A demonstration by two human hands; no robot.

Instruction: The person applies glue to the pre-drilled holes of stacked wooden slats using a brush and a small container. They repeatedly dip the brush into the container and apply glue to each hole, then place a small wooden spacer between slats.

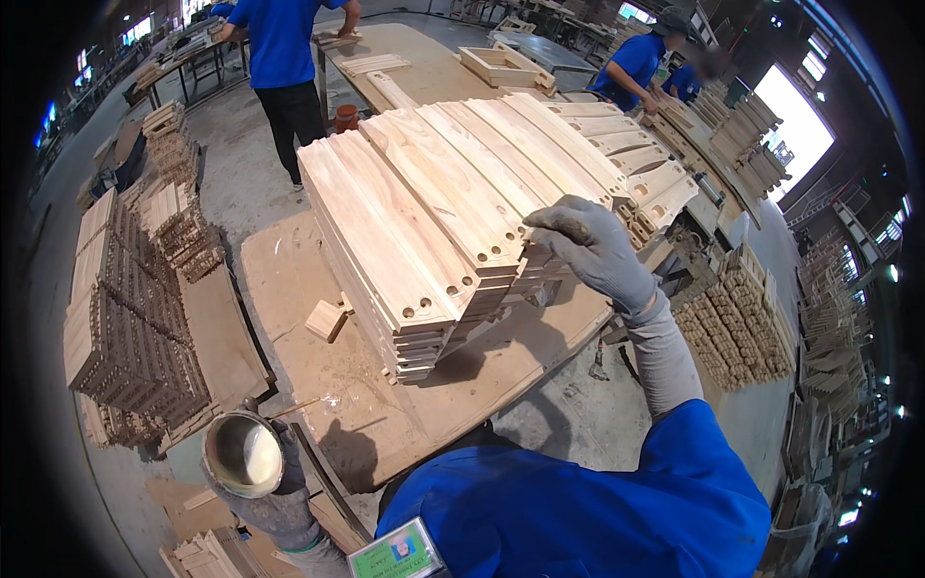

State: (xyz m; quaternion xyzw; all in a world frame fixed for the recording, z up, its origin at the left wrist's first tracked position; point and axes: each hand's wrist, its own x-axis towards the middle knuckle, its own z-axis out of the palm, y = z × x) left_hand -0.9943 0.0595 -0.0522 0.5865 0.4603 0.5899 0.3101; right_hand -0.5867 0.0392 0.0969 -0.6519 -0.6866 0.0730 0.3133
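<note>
Workshop floor, grey and dusty, spreads all around in the head view, with a worn board table (385,424) as the surface under the work. On it stand tall stacks of pale wooden slats (424,222), their near ends drilled with small holes. The right hand (588,246), in a grey glove, reaches forward and rests its curled fingertips on the near end of one stack, pinching lightly at the top slat's edge; it is touching rather than lifting, as far as can be seen. The left hand (275,482), also gloved, is low and close to the body, wrapped around a round metal tin (241,453) with a pale creamy content (glue or filler, by the look, though that cannot be told for sure). A thin stick (294,407) lies just beyond that hand on the table, and a small wood offcut (328,320) sits further ahead of it.

Judging the progress: the slats look bare and clean at their ends, with no smear visible on the holes, so the work on this stack seems barely begun, with nearly all of it left.

Left of the left hand, darker stacks of notched parts (125,308) stand on the floor. Well beyond the right hand, people in blue shirts (279,48) work at other benches
</note>
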